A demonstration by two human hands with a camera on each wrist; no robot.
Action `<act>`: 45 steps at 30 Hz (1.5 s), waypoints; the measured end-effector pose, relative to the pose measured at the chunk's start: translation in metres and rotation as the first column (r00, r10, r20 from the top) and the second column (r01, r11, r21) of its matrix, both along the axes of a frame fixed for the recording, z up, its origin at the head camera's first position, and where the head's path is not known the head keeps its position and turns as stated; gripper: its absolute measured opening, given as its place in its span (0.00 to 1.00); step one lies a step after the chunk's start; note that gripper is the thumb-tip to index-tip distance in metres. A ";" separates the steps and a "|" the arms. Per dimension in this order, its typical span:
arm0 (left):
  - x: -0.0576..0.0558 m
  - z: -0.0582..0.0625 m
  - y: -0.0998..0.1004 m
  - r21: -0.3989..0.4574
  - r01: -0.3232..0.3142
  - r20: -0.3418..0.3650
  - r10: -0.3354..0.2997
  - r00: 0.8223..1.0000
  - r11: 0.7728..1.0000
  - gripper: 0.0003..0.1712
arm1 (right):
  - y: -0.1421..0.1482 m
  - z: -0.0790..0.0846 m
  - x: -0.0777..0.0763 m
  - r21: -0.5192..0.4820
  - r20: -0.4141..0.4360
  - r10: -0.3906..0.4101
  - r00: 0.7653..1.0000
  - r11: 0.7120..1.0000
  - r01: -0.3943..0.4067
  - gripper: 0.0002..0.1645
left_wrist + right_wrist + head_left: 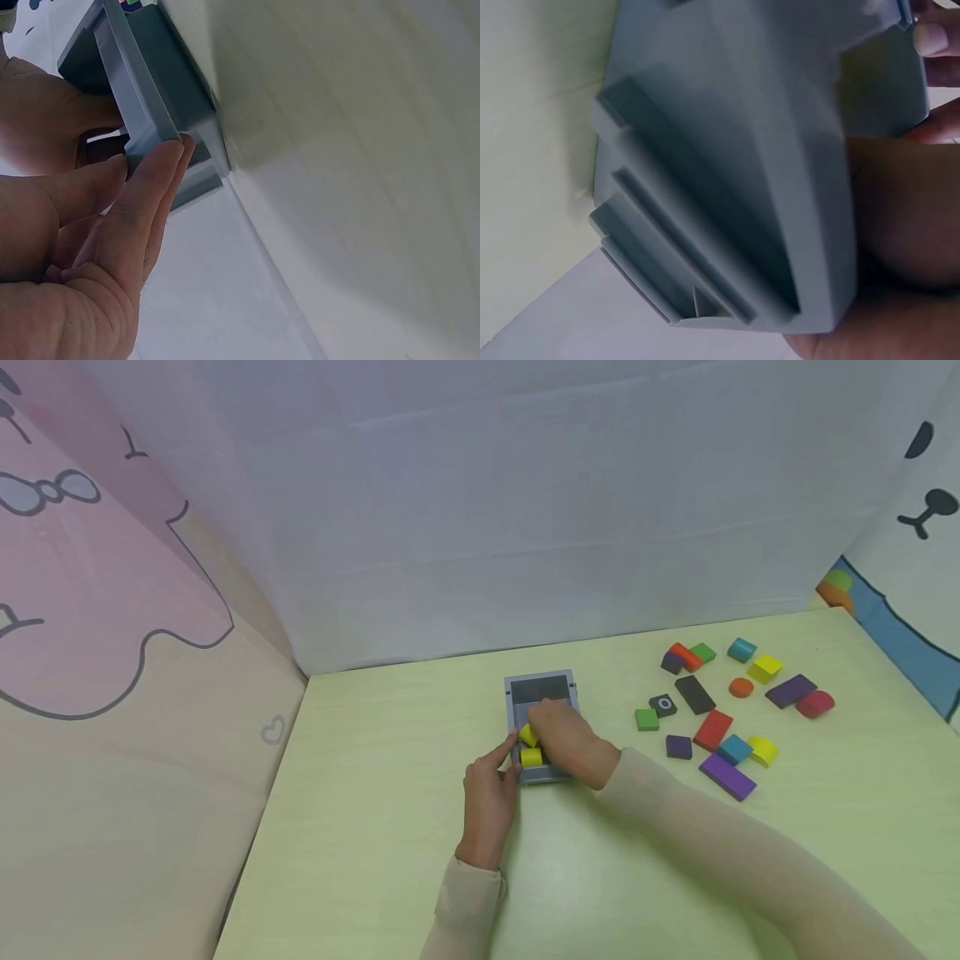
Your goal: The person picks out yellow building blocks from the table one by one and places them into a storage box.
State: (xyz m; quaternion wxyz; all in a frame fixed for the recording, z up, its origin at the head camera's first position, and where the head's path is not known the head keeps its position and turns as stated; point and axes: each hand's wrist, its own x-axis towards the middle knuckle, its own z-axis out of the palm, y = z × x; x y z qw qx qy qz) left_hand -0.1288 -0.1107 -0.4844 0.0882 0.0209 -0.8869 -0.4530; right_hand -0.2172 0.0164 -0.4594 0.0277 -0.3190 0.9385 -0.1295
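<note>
A small grey plastic box (538, 675) stands on the table in the head view, a yellow block (531, 757) lying in its near left corner. My left hand (487, 802) pinches the left rim between thumb and fingers, as the left wrist view also shows around the box (142, 75). Reaching in from the right, my right hand (566, 739) has its fingers curled down inside the box. A second yellow block (528, 735) sits tilted at those fingers, partly covered by them. From the right wrist, the ridged outer wall of the box (697, 187) fills the view.
Loose coloured blocks lie to the right on the table, among them a red block (712, 729), a long purple block (727, 777), a black block (695, 694) and a green block (647, 720). Behind the table hangs a pale curtain (525, 527).
</note>
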 end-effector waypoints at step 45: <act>0.000 0.000 0.001 0.002 -0.021 -0.001 0.021 1.000 1.000 0.30 | 0.081 0.036 0.022 -0.278 0.033 -0.222 0.974 0.934 0.223 0.19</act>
